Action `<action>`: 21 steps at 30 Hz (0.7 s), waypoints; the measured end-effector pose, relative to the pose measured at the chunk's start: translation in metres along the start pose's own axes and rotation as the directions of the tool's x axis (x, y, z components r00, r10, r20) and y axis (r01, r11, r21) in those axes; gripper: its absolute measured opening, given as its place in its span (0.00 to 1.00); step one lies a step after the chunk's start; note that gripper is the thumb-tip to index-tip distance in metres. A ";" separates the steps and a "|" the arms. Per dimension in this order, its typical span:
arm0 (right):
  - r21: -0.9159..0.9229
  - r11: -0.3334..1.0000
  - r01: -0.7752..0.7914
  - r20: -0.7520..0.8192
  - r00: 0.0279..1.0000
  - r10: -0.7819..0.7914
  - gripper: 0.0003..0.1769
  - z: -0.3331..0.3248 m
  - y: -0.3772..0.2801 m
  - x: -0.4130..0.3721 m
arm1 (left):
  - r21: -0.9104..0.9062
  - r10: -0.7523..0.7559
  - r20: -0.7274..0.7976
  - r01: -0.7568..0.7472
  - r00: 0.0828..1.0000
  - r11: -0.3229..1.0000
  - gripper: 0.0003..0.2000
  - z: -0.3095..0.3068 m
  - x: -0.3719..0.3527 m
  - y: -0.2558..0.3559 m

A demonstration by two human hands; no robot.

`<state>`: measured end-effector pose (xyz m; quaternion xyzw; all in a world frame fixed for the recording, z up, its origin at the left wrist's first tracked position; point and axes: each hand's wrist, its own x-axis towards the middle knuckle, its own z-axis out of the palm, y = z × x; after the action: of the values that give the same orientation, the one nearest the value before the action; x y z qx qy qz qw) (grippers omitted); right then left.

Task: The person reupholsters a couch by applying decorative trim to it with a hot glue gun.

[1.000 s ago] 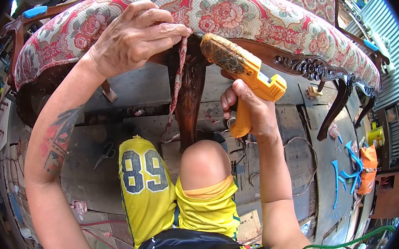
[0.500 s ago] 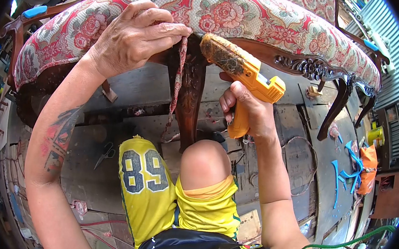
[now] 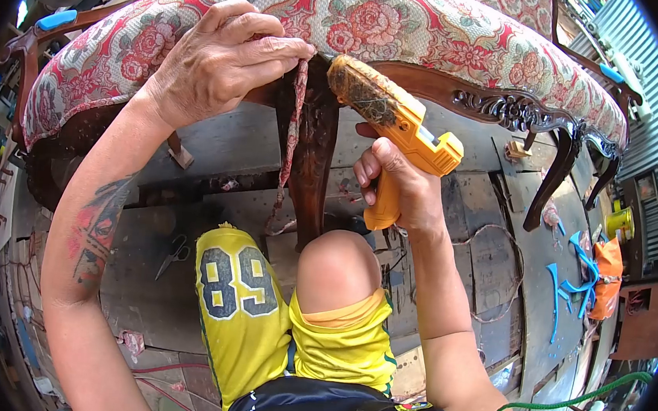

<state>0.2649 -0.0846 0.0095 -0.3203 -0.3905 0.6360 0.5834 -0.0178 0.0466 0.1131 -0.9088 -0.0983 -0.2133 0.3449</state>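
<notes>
My right hand (image 3: 397,182) grips a yellow glue gun (image 3: 399,122) by its handle. The gun's stained front end points up and left, close to the lower edge of the floral seat (image 3: 376,26). Against that edge, my left hand (image 3: 228,63) pinches a strip of patterned fabric trim (image 3: 295,128) between thumb and fingers. The rest of the trim hangs down in front of the carved wooden leg (image 3: 313,165), its lower end reaching near my knee. The nozzle tip is hard to make out against the dark wood.
Scissors (image 3: 174,254) lie on the plank floor at left. Blue strips (image 3: 560,292) and an orange bag (image 3: 607,277) are on the right. A green cord (image 3: 562,406) crosses my right arm. Carved wooden trim (image 3: 509,112) runs along the seat front.
My right hand and the glue gun have shifted slightly left and down, the gun tilting a little more upright. My left hand and the trim have stayed in place.
</notes>
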 end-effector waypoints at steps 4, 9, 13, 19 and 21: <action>0.014 1.000 -0.007 -0.010 1.000 0.008 0.21 0.000 0.001 0.000 | -0.001 0.000 0.001 0.000 1.000 1.000 0.18 0.001 0.000 0.000; 0.000 1.000 -0.001 -0.005 1.000 0.001 0.22 0.001 -0.002 -0.001 | -0.004 -0.003 0.006 0.003 1.000 1.000 0.18 0.000 0.000 0.000; -0.026 1.000 0.005 -0.005 1.000 -0.005 0.22 0.000 -0.003 0.000 | -0.009 -0.009 0.003 0.009 1.000 1.000 0.18 0.000 0.000 0.001; -0.028 0.999 -0.017 -0.034 0.999 0.016 0.22 0.003 -0.006 -0.002 | 0.002 -0.006 -0.005 0.006 1.000 1.000 0.19 0.001 -0.001 0.001; -0.023 1.000 -0.016 -0.033 0.999 0.016 0.22 0.002 -0.005 -0.002 | -0.005 -0.003 -0.008 0.003 1.000 1.000 0.19 0.000 0.000 0.000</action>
<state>0.2657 -0.0871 0.0154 -0.3408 -0.3857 0.6306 0.5809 -0.0177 0.0464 0.1128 -0.9086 -0.0975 -0.2178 0.3427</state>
